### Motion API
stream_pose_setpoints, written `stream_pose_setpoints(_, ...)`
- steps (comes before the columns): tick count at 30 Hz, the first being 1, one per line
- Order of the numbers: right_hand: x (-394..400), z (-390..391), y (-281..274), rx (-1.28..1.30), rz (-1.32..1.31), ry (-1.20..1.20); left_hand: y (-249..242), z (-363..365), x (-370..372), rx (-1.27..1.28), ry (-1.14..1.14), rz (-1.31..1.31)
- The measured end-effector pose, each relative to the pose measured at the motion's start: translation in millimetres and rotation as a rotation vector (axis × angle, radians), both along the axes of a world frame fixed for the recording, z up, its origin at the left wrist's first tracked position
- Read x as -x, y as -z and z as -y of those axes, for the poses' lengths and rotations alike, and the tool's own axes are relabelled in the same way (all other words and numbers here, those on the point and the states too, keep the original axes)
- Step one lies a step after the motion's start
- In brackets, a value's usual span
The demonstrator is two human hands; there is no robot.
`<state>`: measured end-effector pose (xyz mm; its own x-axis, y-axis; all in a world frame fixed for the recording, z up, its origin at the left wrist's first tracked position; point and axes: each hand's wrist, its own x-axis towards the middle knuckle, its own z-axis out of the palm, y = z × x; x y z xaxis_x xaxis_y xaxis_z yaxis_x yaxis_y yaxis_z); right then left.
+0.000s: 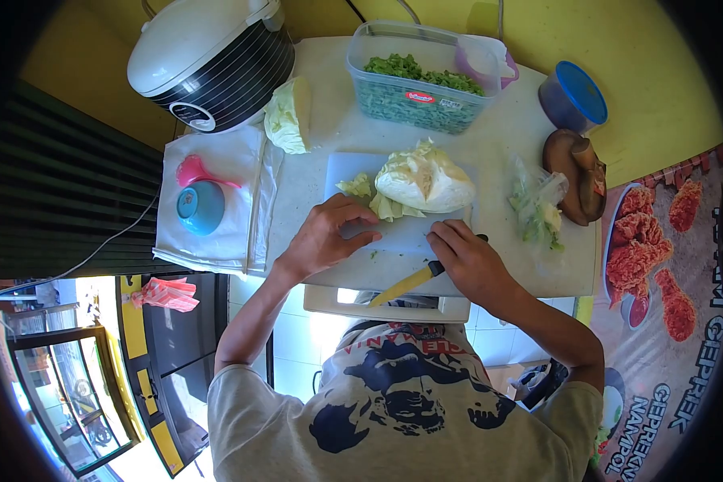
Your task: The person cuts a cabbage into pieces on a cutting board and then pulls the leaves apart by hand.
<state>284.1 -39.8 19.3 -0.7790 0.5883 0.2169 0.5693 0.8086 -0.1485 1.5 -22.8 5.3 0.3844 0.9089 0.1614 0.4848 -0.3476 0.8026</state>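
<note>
A pale cabbage (424, 178) with a cut face lies on the white cutting board (341, 167). Loose leaf pieces (357, 185) are at its left side. My left hand (329, 237) is beside these leaves at the board's left edge, thumb and fingers apart, holding nothing. My right hand (467, 255) rests at the board's front right, its fingers curled round the black handle of a knife. The yellowish knife blade (402, 287) points left and toward me, past the table's front edge.
Behind the board stands a clear tub (414, 100) of chopped greens. A cabbage piece (287, 116) lies near the rice cooker (217, 64). At left are a blue bowl (201, 207) and pink scoop (197, 172). A plastic bag (537, 205) and blue-lidded container (572, 96) are at right.
</note>
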Motion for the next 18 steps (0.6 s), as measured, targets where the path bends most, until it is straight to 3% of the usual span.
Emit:
stream_pose_setpoints(7,10.5,2.1,12.1,-0.070,0.060,-0.025,0.5,-0.2,-0.5,-0.025,-0.002,0.007)
stream_pose_setpoints(10,-2.9,-2.4,7.7,0.064,-0.053,0.104,1.7,1.3,-0.7,0.052,-0.035,0.027)
stream_pose_setpoints(15,-51.7,-15.4,-30.4,0.453,-0.508,0.445,0.1,2.7,-0.3,0.048,-0.025,0.021)
stream_pose_setpoints(18,-94.8,-21.0,-67.9,0.259,-0.532,0.598,0.3,0.7,-0.4,0.020,-0.030,0.007)
